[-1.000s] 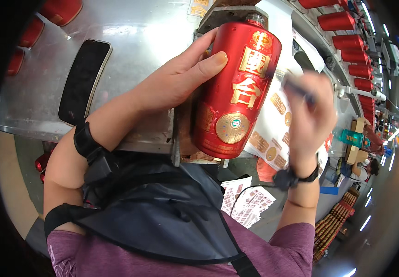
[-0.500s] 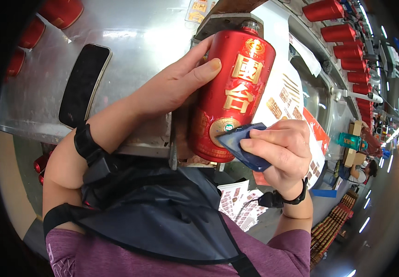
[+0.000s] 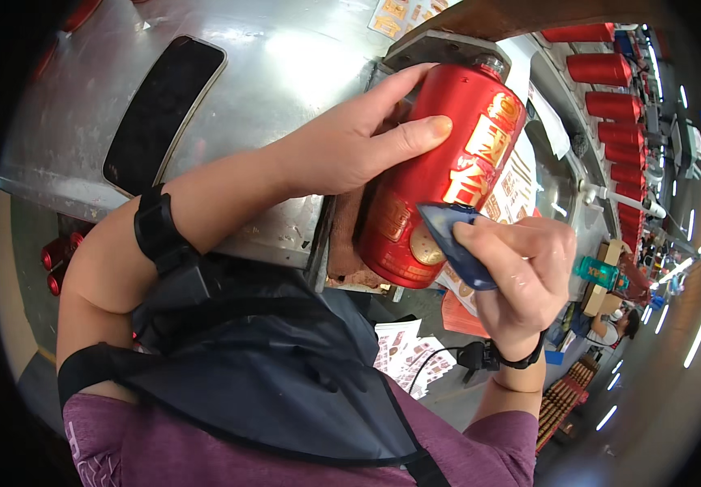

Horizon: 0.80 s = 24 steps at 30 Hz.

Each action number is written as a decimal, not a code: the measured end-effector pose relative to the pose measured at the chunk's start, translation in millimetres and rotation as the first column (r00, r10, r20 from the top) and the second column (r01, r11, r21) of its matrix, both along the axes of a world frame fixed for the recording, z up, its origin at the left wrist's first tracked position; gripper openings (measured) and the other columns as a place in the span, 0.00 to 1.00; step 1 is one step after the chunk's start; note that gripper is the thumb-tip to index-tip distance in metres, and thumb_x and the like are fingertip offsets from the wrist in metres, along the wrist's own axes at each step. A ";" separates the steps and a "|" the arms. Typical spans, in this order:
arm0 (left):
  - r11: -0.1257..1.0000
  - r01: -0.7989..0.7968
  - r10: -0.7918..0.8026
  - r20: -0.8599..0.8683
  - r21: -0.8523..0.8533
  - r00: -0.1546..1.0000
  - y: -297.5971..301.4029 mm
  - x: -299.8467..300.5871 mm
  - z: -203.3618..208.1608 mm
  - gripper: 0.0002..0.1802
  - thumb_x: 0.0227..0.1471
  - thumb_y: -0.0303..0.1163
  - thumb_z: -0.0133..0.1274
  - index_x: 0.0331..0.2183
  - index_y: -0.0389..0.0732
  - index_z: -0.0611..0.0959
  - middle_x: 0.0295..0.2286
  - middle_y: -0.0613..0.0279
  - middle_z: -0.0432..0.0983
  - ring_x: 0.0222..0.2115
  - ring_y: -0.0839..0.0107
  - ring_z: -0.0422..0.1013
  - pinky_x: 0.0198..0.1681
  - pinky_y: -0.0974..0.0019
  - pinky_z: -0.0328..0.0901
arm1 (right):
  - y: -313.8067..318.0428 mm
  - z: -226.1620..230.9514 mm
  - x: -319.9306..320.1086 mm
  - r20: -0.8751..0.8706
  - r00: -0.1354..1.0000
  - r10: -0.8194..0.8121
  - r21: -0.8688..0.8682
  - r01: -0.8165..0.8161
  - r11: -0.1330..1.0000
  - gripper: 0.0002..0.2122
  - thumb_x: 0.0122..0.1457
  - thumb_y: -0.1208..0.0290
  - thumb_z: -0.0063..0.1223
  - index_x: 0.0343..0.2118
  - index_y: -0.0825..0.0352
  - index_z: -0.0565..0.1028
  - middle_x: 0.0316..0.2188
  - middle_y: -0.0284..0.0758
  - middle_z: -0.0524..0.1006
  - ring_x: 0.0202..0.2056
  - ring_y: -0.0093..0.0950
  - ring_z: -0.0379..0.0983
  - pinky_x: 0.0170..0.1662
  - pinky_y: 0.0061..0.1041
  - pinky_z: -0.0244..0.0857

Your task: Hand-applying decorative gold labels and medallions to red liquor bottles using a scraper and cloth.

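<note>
A red bottle (image 3: pixel 423 187) with raised gold lettering and a round gold emblem low on its front lies tilted in a bracket at the bench edge. Its clear neck points up and away. My left hand (image 3: pixel 342 146) grips its left side near the shoulder, thumb across the front and the fingers mostly hidden behind. A dark blue, pointed flexible scraper (image 3: pixel 457 247) is pinched between the thumb and fingers of my right hand (image 3: pixel 529 272). The scraper's edge is over the emblem and the lower lettering; whether it touches the bottle I cannot tell.
A black phone (image 3: pixel 168 114) lies on the metal bench (image 3: pixel 285 81) to the left. Sticker sheets (image 3: pixel 521 183) lie beyond the bottle; loose sheets (image 3: pixel 415 357) are below. More red bottles (image 3: pixel 614 105) line the right side. A person (image 3: pixel 606 329) is farther off.
The bottle has turned so its gold lettering and emblem face more to the right. My right hand has tilted the scraper more upright. The whole view has shifted a little.
</note>
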<state>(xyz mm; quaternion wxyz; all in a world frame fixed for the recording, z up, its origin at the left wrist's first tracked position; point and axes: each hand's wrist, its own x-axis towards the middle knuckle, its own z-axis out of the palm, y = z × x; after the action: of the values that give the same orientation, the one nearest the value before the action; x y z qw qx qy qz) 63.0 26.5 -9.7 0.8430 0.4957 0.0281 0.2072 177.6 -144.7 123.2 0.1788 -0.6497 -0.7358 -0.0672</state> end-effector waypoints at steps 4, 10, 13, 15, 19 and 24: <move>0.999 -0.039 0.039 0.012 0.012 0.999 -2.3 -1.8 -1.9 0.38 0.64 0.45 0.53 0.65 0.37 0.58 0.50 0.53 0.74 0.50 0.68 0.72 0.54 0.63 0.67 | 7.4 5.2 2.6 0.053 0.995 -0.083 -0.022 0.084 0.996 0.19 0.41 0.75 0.61 0.41 0.60 0.84 0.30 0.28 0.78 0.32 0.29 0.69 0.35 0.29 0.63; 0.998 -0.062 0.062 -0.005 0.028 0.998 -4.3 -1.6 -4.2 0.39 0.64 0.46 0.54 0.64 0.35 0.59 0.49 0.52 0.75 0.48 0.69 0.73 0.53 0.64 0.68 | 13.5 9.0 6.0 0.058 0.995 -0.086 -0.032 0.088 0.996 0.17 0.43 0.73 0.62 0.40 0.61 0.84 0.29 0.28 0.77 0.31 0.29 0.69 0.35 0.29 0.62; 0.997 -0.078 0.078 -0.001 0.023 0.997 -5.5 -0.7 -2.9 0.39 0.64 0.47 0.54 0.64 0.34 0.59 0.49 0.52 0.75 0.48 0.69 0.73 0.52 0.64 0.68 | 10.8 10.7 0.5 -0.019 1.000 0.008 -0.091 -0.010 0.996 0.21 0.38 0.76 0.63 0.41 0.61 0.84 0.27 0.29 0.74 0.30 0.30 0.69 0.34 0.29 0.61; 0.997 -0.081 0.081 0.004 0.021 0.997 -5.6 -0.6 -2.0 0.39 0.63 0.47 0.54 0.64 0.34 0.59 0.49 0.52 0.75 0.48 0.69 0.73 0.53 0.64 0.68 | 16.3 7.8 11.9 0.030 0.991 -0.127 -0.011 0.128 0.992 0.20 0.39 0.74 0.63 0.41 0.60 0.84 0.27 0.29 0.74 0.30 0.30 0.69 0.35 0.29 0.62; 0.996 -0.083 0.084 -0.018 0.039 0.996 -2.3 -2.3 -1.8 0.39 0.63 0.47 0.54 0.64 0.34 0.59 0.49 0.52 0.76 0.48 0.69 0.73 0.52 0.64 0.68 | 17.6 13.6 -1.5 -0.020 1.000 -0.001 -0.107 -0.001 0.994 0.22 0.35 0.79 0.62 0.40 0.61 0.84 0.27 0.30 0.74 0.31 0.30 0.68 0.35 0.30 0.62; 0.997 -0.062 0.062 0.006 0.035 0.998 -1.5 1.0 -1.6 0.38 0.63 0.49 0.54 0.63 0.36 0.62 0.48 0.52 0.77 0.47 0.70 0.74 0.52 0.64 0.69 | 12.8 17.3 -1.4 0.074 0.995 -0.068 -0.092 0.074 0.993 0.16 0.41 0.72 0.62 0.37 0.59 0.85 0.30 0.29 0.78 0.29 0.27 0.68 0.36 0.27 0.64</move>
<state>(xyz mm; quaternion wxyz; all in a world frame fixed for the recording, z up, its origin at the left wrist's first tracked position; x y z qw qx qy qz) 64.0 25.0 -11.3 0.8274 0.5088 0.0378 0.2348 176.2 -131.9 140.5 0.1190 -0.6804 -0.7204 -0.0618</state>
